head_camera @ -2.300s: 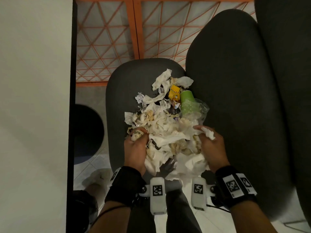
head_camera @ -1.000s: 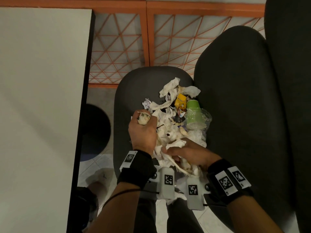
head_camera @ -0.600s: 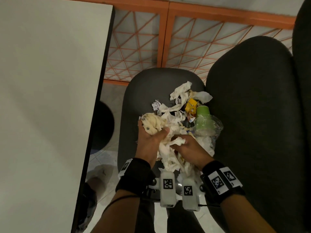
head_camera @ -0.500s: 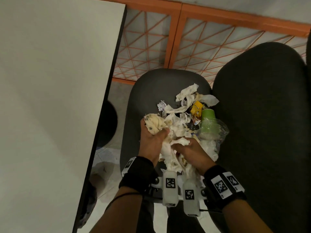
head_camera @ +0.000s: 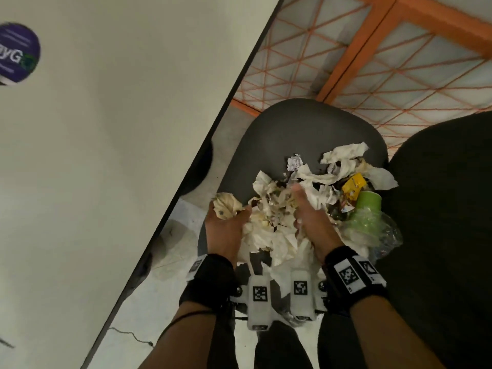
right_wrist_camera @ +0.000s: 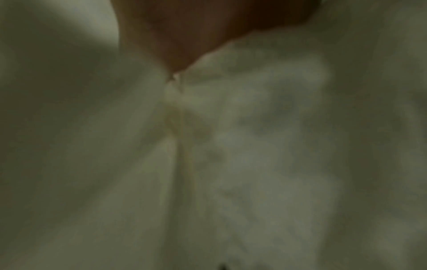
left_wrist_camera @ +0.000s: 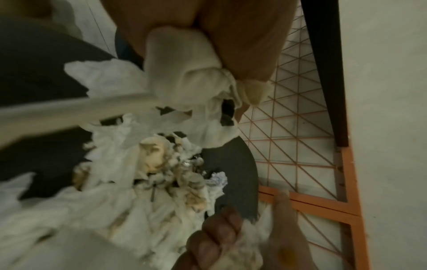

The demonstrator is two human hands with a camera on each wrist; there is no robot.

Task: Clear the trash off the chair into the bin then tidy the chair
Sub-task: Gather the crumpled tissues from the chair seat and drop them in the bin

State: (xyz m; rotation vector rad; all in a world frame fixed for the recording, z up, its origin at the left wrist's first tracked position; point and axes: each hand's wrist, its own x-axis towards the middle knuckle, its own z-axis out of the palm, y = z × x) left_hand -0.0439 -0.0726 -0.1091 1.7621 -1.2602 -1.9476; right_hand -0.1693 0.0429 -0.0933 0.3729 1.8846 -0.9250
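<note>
Gripping crumpled tissues [head_camera: 269, 230], hands, purple sticker [head_camera: 18, 53] reading "yG"

An eatery or canteen seating area, suggested by a white counter [head_camera: 101, 155] with a round purple sticker [head_camera: 18, 53], dark padded chairs [head_camera: 292, 129], pale floor tiles [head_camera: 170, 235], and an orange lattice partition [head_camera: 399, 57] behind them.

Light was dim and warm on my feeds. My head view stayed fairly sharp, bending at its edges. My left wrist view smeared; my right wrist view was murky blur.
</note>
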